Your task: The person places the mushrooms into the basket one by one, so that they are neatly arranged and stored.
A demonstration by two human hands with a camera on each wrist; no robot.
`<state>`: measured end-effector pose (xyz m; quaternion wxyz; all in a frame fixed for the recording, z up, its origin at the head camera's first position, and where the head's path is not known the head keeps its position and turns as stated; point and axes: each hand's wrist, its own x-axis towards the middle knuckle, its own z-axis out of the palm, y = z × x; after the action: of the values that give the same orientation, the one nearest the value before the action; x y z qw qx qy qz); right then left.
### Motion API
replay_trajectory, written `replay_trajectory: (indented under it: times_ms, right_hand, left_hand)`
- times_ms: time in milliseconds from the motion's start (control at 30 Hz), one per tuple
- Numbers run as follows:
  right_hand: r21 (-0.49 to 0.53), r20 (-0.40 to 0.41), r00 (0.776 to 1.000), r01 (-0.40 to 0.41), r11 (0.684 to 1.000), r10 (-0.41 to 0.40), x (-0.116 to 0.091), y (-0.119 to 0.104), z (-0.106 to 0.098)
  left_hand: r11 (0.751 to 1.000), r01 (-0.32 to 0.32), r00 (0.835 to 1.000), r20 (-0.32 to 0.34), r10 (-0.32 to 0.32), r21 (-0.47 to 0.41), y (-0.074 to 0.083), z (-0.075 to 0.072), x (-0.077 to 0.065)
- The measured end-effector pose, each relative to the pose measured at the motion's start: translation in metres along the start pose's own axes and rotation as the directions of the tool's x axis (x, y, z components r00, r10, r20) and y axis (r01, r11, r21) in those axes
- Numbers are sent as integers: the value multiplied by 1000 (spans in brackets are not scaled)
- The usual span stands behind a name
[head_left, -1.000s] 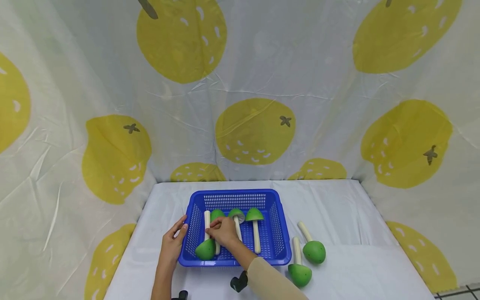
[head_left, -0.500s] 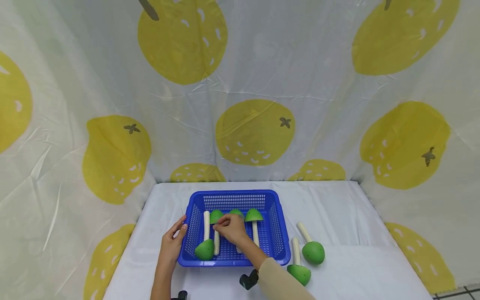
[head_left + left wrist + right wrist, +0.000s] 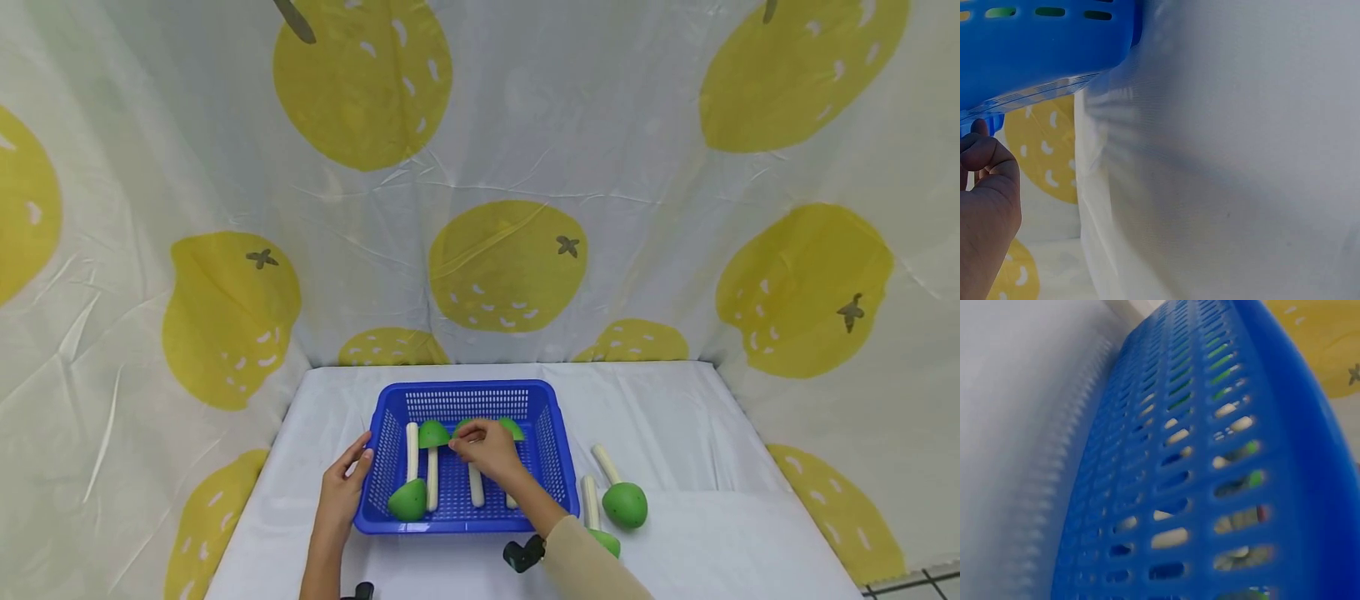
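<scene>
Several toy mushrooms with green caps and white stems lie in the blue basket (image 3: 457, 527). At its left is a mushroom (image 3: 408, 500) with its cap toward me; beside it, another mushroom (image 3: 432, 479) has its cap toward the back. My left hand (image 3: 342, 487) touches the basket's left rim with its fingertips. Over the basket, my right hand (image 3: 489, 454) has its fingers bent and its thumb near the index fingertip; nothing shows between them. It partly covers a middle mushroom (image 3: 477, 487) and a right mushroom (image 3: 513, 428). The right wrist view shows only the basket's slotted wall (image 3: 1179, 444).
Right of the basket, on the white cloth (image 3: 720, 542), lie two more mushrooms: one (image 3: 626, 504) in full view, the other (image 3: 592, 500) partly behind my right sleeve (image 3: 592, 562). A curtain (image 3: 645, 250) printed with lemons hangs behind and at both sides.
My right hand has moved rightward from the leftmost mushroom's stem, uncovering the two left mushrooms and passing over the middle one. My left hand has stayed at the rim.
</scene>
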<state>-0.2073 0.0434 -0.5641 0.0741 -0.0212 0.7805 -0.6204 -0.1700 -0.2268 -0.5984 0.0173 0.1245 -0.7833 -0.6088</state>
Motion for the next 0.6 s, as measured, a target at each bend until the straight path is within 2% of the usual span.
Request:
replay_trajectory:
  times_ms: [600]
  right_hand:
    - [-12, -23, 997, 67, 998, -68, -3, -12, -44]
  left_hand:
    - [1000, -5, 1000, 0, 5, 5, -1, 0, 0]
